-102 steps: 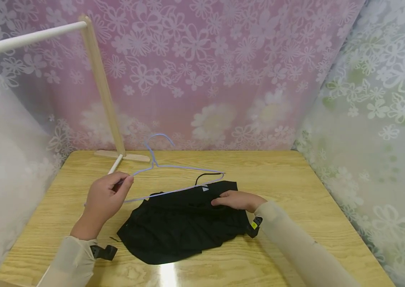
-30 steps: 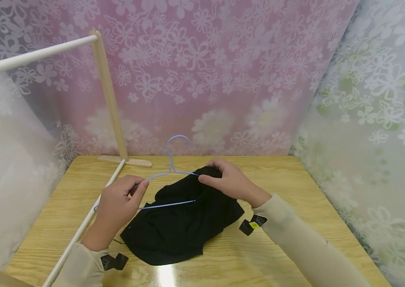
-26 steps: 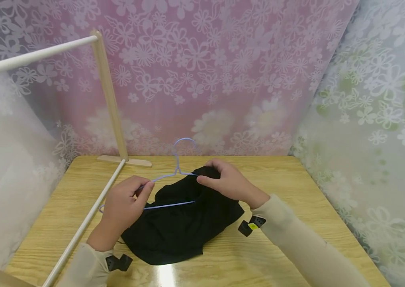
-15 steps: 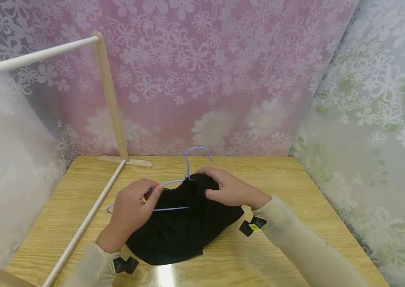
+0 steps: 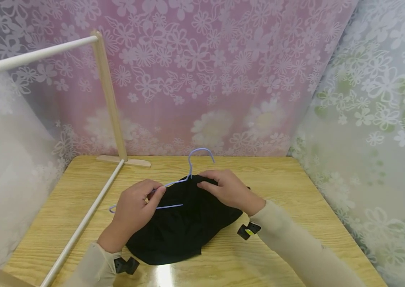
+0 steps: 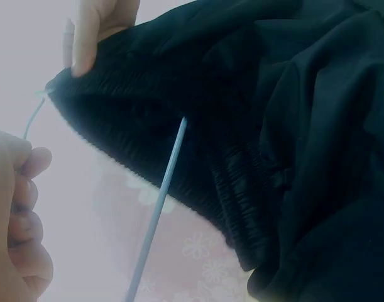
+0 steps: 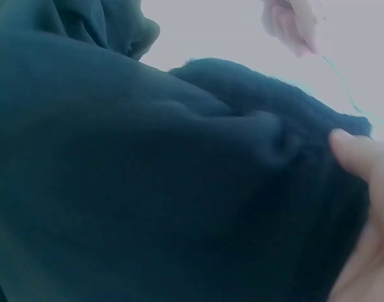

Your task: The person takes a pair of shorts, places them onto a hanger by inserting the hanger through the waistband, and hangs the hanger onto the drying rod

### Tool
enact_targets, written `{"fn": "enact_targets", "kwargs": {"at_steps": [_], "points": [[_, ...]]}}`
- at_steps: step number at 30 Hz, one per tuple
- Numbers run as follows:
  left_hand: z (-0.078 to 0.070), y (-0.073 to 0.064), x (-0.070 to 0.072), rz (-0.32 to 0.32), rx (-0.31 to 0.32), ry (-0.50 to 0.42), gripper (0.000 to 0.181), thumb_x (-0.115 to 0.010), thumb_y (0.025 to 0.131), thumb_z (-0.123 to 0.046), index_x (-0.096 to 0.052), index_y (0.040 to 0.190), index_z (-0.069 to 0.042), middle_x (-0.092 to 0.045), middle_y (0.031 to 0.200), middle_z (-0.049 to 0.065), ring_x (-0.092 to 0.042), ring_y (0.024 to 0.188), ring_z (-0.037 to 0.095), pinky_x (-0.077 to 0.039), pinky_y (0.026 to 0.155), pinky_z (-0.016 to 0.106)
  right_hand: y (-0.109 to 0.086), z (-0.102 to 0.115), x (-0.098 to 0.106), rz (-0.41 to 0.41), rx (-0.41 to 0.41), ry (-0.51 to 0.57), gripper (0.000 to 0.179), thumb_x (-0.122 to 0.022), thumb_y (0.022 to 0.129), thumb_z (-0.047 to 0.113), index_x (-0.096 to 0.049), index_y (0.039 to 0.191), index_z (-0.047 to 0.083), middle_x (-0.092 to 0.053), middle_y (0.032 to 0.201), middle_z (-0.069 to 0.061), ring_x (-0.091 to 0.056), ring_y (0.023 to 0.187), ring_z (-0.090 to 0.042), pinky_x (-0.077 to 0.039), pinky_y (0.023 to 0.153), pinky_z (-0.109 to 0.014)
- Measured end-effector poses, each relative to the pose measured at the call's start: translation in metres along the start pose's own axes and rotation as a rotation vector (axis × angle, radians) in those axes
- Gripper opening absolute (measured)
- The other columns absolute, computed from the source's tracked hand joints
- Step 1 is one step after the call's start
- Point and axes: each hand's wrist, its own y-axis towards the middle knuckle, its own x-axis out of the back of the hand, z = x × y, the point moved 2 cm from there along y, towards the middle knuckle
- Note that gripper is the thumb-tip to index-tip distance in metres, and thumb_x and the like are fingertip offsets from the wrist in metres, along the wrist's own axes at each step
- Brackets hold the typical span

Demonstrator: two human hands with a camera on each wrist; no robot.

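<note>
My left hand (image 5: 135, 205) grips one shoulder of a thin blue clothes hanger (image 5: 169, 207). The hanger's hook points up, and its other end is hidden inside a black garment (image 5: 188, 231) with a gathered elastic waistband (image 6: 129, 82). My right hand (image 5: 229, 189) pinches the top edge of the cloth just right of the hook. In the left wrist view, the lower bar (image 6: 157, 211) runs into the waist opening. From the right wrist view, the thumb (image 7: 352, 151) presses on the waistband's corner. The garment's lower part lies on the table.
To the left stands a wooden rack with a white top rail (image 5: 34, 57), a post (image 5: 109, 99) and a white lower bar (image 5: 84, 223). Floral curtains (image 5: 206, 79) close off the back and sides of the wooden table (image 5: 277, 255).
The right hand has lifted the garment's waist over the hanger's right end. The left hand has moved right with the hanger, sliding it deeper into the cloth; the hook has shifted right.
</note>
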Motion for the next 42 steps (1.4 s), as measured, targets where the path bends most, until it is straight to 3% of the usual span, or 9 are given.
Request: {"fn": "enact_targets", "kwargs": {"at_steps": [4,12,20,24,25,28,33,38,42], "points": [[0.001,-0.001,0.000,0.020,0.011,-0.025,0.006,-0.072,0.095,-0.009,-0.069,0.092,-0.014,-0.057,0.078,-0.009,-0.046,0.066,0.003,-0.042,0.057,0.025,0.004,0.001,-0.006,-0.055,0.070,0.024,0.022,-0.062,0.106,0.021,-0.075,0.123,0.018,-0.074,0.120,0.006,-0.070,0.107,-0.006,-0.056,0.092,-0.033],[0.009,0.001,0.001,0.108,0.083,-0.071,0.004,-0.069,0.099,-0.015,-0.072,0.102,-0.014,-0.061,0.085,-0.010,-0.050,0.075,0.006,-0.045,0.064,0.028,0.004,-0.001,-0.007,-0.130,0.106,-0.103,0.019,-0.064,0.104,0.022,-0.078,0.117,0.021,-0.077,0.108,0.008,-0.048,0.060,-0.001,-0.045,0.066,-0.029],[0.030,0.010,0.024,0.216,0.259,-0.053,0.043,-0.057,0.107,-0.035,-0.056,0.141,-0.008,-0.062,0.112,0.009,-0.056,0.102,0.026,-0.045,0.085,0.048,0.002,-0.010,0.002,-0.227,0.038,-0.053,0.025,-0.064,0.104,0.022,-0.076,0.125,0.014,-0.077,0.108,-0.001,-0.070,0.083,-0.011,-0.055,0.075,-0.033],[0.051,0.009,0.038,0.065,0.328,-0.096,0.046,-0.048,0.111,-0.027,-0.047,0.145,0.003,-0.056,0.122,0.023,-0.052,0.112,0.038,-0.041,0.091,0.053,0.000,-0.014,0.010,-0.294,0.007,0.041,0.026,-0.063,0.105,0.020,-0.075,0.126,0.012,-0.077,0.107,-0.003,-0.072,0.088,-0.016,-0.057,0.076,-0.033],[0.056,0.008,0.040,0.008,0.347,-0.109,0.046,-0.046,0.111,-0.025,-0.045,0.145,0.006,-0.055,0.123,0.025,-0.051,0.111,0.038,-0.041,0.092,0.051,0.000,-0.014,0.012,-0.320,0.011,0.056,0.026,-0.063,0.105,0.019,-0.075,0.127,0.012,-0.077,0.113,-0.003,-0.073,0.096,-0.016,-0.057,0.080,-0.033],[0.068,0.004,0.042,-0.142,0.410,-0.199,0.045,-0.038,0.113,-0.020,-0.039,0.144,0.012,-0.050,0.126,0.027,-0.048,0.111,0.033,-0.038,0.096,0.038,0.000,-0.014,0.018,-0.390,0.042,0.089,0.024,-0.062,0.105,0.018,-0.075,0.125,0.012,-0.077,0.099,-0.003,-0.071,0.084,-0.014,-0.055,0.073,-0.027],[0.082,-0.008,0.037,-0.208,0.555,-0.309,0.043,-0.033,0.114,-0.021,-0.034,0.145,0.009,-0.048,0.129,0.021,-0.046,0.113,0.020,-0.036,0.096,0.022,0.002,-0.013,0.020,-0.469,0.142,0.117,0.018,-0.064,0.103,0.009,-0.078,0.115,0.010,-0.072,0.080,0.000,-0.064,0.068,-0.012,-0.048,0.062,-0.024],[0.094,-0.017,0.031,-0.069,0.699,-0.269,0.045,-0.040,0.112,-0.028,-0.037,0.143,0.003,-0.048,0.125,0.015,-0.046,0.103,0.016,-0.038,0.084,0.025,0.003,-0.013,0.021,-0.525,0.219,0.145,0.014,-0.066,0.100,0.002,-0.077,0.102,0.010,-0.067,0.072,0.002,-0.060,0.061,-0.012,-0.046,0.058,-0.023],[0.096,-0.019,0.022,0.101,0.697,-0.244,0.047,-0.045,0.111,-0.035,-0.042,0.141,0.001,-0.055,0.121,0.016,-0.052,0.103,0.021,-0.042,0.083,0.023,0.003,-0.010,0.022,-0.556,0.230,0.155,0.015,-0.066,0.098,-0.002,-0.077,0.103,0.007,-0.071,0.077,-0.001,-0.061,0.063,-0.012,-0.047,0.061,-0.020]]}}
